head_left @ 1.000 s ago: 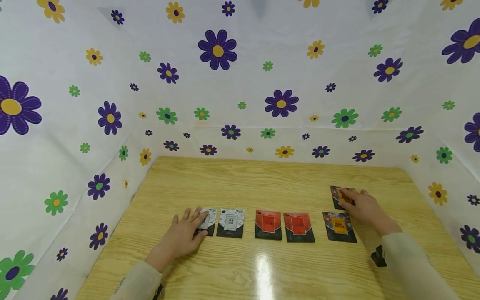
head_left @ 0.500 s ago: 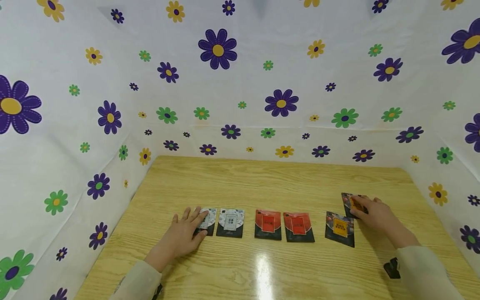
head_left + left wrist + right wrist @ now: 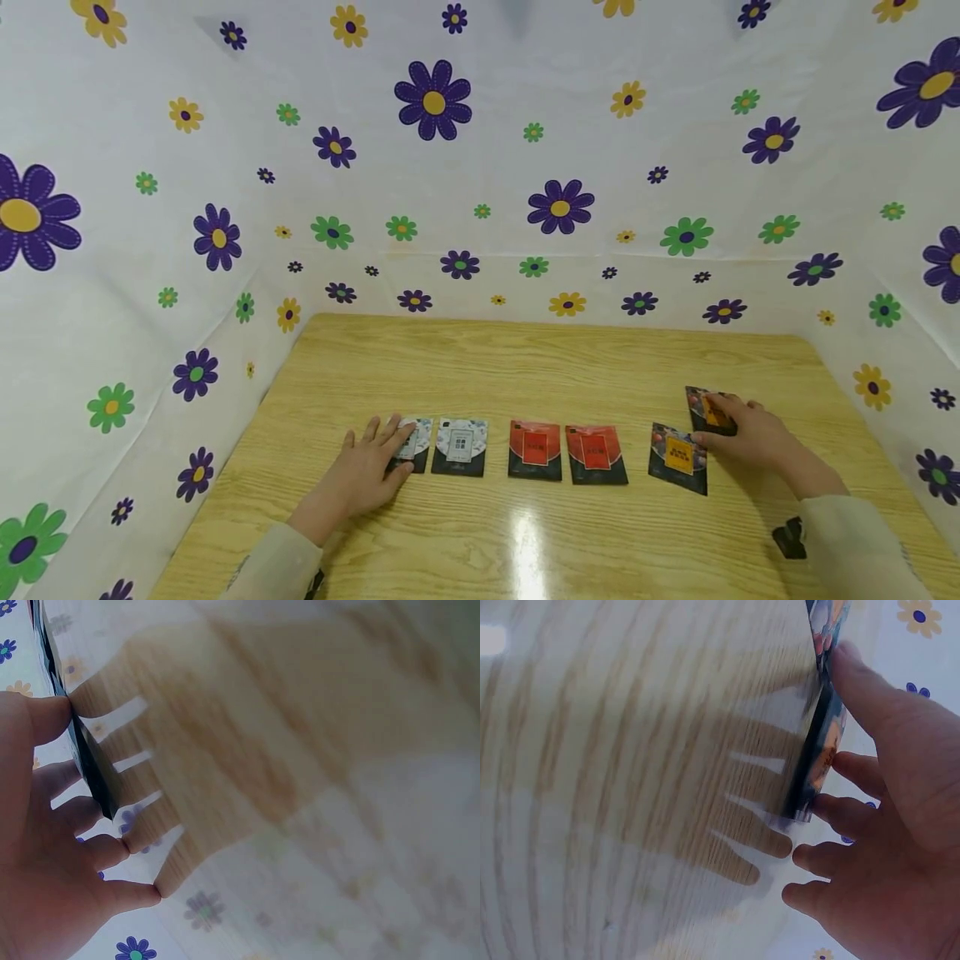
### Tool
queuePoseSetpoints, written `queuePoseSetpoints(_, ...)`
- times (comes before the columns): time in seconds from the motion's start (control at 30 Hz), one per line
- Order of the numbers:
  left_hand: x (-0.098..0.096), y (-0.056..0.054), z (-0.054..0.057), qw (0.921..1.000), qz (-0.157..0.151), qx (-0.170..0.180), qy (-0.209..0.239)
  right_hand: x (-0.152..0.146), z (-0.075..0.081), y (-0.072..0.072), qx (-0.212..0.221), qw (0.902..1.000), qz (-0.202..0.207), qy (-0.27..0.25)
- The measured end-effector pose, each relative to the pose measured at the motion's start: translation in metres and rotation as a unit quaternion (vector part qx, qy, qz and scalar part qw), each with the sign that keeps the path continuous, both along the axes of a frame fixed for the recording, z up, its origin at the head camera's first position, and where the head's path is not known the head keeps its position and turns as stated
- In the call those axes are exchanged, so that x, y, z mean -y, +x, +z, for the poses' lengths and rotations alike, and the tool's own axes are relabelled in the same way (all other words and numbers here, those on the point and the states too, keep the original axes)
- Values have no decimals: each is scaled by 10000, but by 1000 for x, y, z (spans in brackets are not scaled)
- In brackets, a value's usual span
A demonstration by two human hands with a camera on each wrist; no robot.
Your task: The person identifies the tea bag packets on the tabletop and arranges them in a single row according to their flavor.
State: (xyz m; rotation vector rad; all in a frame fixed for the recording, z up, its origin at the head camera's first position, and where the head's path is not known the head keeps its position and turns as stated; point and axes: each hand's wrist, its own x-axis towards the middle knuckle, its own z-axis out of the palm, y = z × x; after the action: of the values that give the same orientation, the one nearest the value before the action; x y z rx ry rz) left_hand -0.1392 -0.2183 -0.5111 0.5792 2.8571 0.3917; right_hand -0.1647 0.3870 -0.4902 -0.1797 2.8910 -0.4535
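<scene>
My left hand [image 3: 360, 477] lies flat with fingers spread on the leftmost white-and-black sachet [image 3: 422, 442], covering part of it; in the left wrist view the fingertips meet its dark edge. A matching white sachet [image 3: 459, 450] lies beside it. On the right, my right hand [image 3: 761, 437] touches the farther black sachet with an orange label [image 3: 698, 410], its fingers extended and partly hiding it. The thumb [image 3: 849, 664] reaches the edge of the nearer orange-labelled sachet [image 3: 678, 458], which lies slightly turned.
Two red-and-black sachets [image 3: 535, 450] lie side by side in the middle of the wooden table [image 3: 480, 358]. White cloth [image 3: 480, 167] with a flower print walls the table at the back and both sides.
My right hand has slid the farther orange-labelled sachet rightward and a little nearer. The nearer one has rotated slightly, and the thumb has come to its edge. My left hand has stayed put.
</scene>
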Motion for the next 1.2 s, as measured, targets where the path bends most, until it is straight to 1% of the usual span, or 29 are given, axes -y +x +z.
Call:
queuePoseSetpoints(0.1,0,0,1,10000,-19,-43,19,1,1,0,49,10000,-7,-38)
queuePoseSetpoints(0.23,-1,1,2,9999,-47,-110,45,4,3,-1,-15,10000,-39,-4)
queuePoseSetpoints(0.53,-1,1,2,9999,-56,-84,41,10,1,-4,-69,9997,-154,204)
queuePoseSetpoints(0.63,-1,1,2,9999,-51,-101,43,9,1,-6,-66,9996,-197,170)
queuePoseSetpoints(0.77,-1,1,2,10000,-35,-94,3,3,-1,-6,-185,9995,-132,228)
queuePoseSetpoints(0.87,0,0,1,9999,-35,-100,-9,-3,-4,-4,-332,9990,-19,295)
queuePoseSetpoints(1.03,0,1,1,10000,-25,-49,5,-12,-5,1,-449,9988,82,197)
queuePoseSetpoints(1.2,0,2,2,10000,-38,-55,-4,-14,-2,9,-455,9987,141,174)
